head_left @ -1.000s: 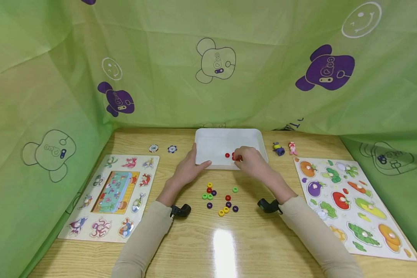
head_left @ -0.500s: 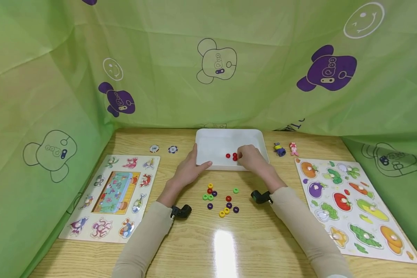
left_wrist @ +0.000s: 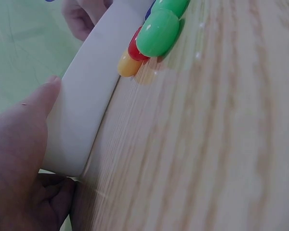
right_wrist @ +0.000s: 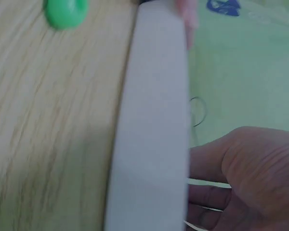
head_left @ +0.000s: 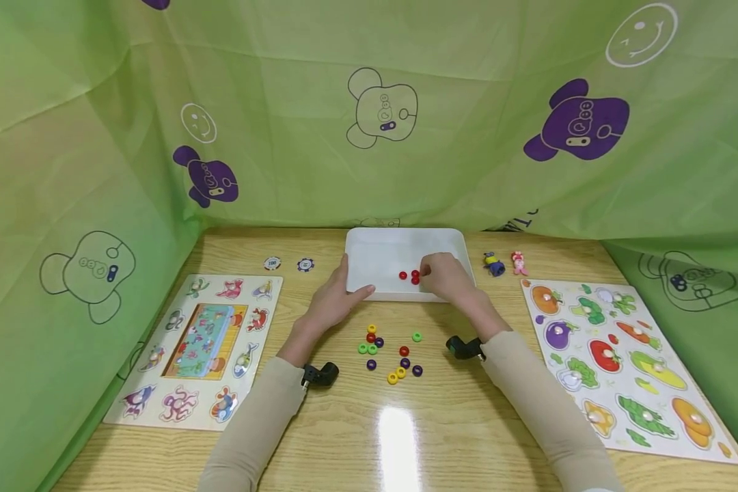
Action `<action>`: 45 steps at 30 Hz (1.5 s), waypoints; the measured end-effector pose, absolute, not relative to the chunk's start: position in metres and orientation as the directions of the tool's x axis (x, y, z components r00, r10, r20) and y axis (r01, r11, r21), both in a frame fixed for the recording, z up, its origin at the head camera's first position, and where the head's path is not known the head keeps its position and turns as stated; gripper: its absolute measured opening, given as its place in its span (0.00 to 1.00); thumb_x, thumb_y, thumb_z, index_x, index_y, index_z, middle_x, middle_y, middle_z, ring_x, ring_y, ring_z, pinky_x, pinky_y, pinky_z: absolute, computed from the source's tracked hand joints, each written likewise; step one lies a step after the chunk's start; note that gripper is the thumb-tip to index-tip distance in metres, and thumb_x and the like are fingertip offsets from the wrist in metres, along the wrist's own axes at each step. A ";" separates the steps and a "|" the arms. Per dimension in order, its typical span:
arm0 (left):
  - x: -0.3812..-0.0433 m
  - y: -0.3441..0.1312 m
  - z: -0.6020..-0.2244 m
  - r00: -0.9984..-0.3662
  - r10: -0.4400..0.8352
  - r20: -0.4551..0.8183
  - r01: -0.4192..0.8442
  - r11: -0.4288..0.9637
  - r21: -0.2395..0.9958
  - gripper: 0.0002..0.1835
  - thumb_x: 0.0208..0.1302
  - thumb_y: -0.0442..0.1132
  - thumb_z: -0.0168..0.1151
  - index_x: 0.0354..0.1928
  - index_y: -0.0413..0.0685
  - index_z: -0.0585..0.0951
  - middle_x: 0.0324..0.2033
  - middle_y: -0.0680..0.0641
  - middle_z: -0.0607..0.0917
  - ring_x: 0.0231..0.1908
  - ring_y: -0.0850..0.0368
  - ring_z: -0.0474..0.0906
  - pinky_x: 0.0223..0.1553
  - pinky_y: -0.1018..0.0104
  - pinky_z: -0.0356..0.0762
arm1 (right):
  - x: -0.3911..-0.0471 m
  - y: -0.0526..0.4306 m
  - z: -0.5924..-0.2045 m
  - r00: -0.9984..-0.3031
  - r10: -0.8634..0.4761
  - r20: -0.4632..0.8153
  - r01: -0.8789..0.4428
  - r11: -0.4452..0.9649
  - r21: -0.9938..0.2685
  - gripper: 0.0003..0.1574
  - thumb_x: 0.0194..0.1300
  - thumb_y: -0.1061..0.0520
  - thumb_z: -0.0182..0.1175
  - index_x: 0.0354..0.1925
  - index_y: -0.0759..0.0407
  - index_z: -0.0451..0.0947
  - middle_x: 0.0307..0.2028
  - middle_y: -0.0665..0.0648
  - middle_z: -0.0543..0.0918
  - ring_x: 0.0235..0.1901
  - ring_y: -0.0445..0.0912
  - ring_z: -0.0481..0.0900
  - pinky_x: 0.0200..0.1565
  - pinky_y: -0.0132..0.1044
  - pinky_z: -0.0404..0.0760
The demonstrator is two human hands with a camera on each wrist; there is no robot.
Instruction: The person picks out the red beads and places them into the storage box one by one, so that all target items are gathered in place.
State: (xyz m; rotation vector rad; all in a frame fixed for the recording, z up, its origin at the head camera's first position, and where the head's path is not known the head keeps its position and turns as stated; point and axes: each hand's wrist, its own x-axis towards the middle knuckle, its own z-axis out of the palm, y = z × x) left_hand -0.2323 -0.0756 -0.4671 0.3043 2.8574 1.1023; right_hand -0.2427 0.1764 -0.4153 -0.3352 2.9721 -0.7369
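Note:
A white tray (head_left: 375, 249) lies at the back middle of the table. My left hand (head_left: 334, 298) grips its front left corner, the thumb on the front side and the fingers at the left side. In the left wrist view the fingers (left_wrist: 55, 199) bend round the tray's corner. Inside the tray, my right hand (head_left: 447, 277) reaches down with bent fingers beside several small red ring beads (head_left: 415, 277). One red bead (head_left: 402, 275) lies a little apart to the left. The tray's wall (right_wrist: 151, 125) hides the right fingertips in the right wrist view, so whether they pinch a bead is unclear.
Several yellow (head_left: 401, 372), green (head_left: 363, 348), purple (head_left: 417, 370) and red (head_left: 404, 350) ring beads lie before the tray. A sea-animal puzzle board (head_left: 129, 415) lies left, a vegetable puzzle board (head_left: 575, 410) right. Two chips (head_left: 305, 264) and two small figures (head_left: 494, 264) flank the tray.
The right hand has shifted slightly right and back within the tray, uncovering red beads beside its fingers. The left hand has stayed at the tray's corner.

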 end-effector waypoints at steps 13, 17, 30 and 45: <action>-0.233 -0.075 -0.466 -0.980 0.198 0.009 0.152 0.722 0.675 0.55 0.53 0.74 0.49 0.73 0.55 0.36 0.73 0.43 0.50 0.70 0.43 0.53 0.66 0.46 0.58 | -0.182 0.156 -0.394 -0.892 -0.450 0.046 -0.423 0.793 -0.438 0.09 0.57 0.61 0.63 0.39 0.56 0.83 0.35 0.50 0.84 0.37 0.43 0.78 0.41 0.39 0.79; -0.231 -0.076 -0.467 -0.980 0.198 0.006 0.150 0.722 0.675 0.55 0.54 0.73 0.49 0.73 0.57 0.36 0.73 0.44 0.49 0.70 0.43 0.51 0.67 0.46 0.57 | -0.159 0.151 -0.400 -0.833 -0.553 -0.009 -0.504 0.765 -0.401 0.09 0.57 0.59 0.64 0.39 0.52 0.83 0.37 0.47 0.84 0.39 0.41 0.80 0.43 0.36 0.79; -0.231 -0.075 -0.467 -0.980 0.199 0.004 0.149 0.720 0.677 0.55 0.54 0.73 0.49 0.73 0.54 0.37 0.73 0.44 0.48 0.71 0.44 0.50 0.67 0.46 0.56 | -0.134 0.146 -0.414 -0.710 -0.704 -0.037 -0.667 0.687 -0.288 0.05 0.55 0.60 0.64 0.28 0.49 0.81 0.26 0.43 0.78 0.26 0.36 0.70 0.32 0.28 0.72; -0.230 -0.076 -0.465 -0.978 0.209 0.006 0.159 0.725 0.671 0.56 0.53 0.75 0.48 0.73 0.54 0.37 0.73 0.44 0.48 0.71 0.45 0.50 0.68 0.48 0.56 | -0.143 0.147 -0.409 -0.758 -0.652 -0.028 -0.618 0.731 -0.291 0.07 0.54 0.59 0.65 0.35 0.49 0.83 0.31 0.44 0.79 0.30 0.36 0.72 0.36 0.29 0.75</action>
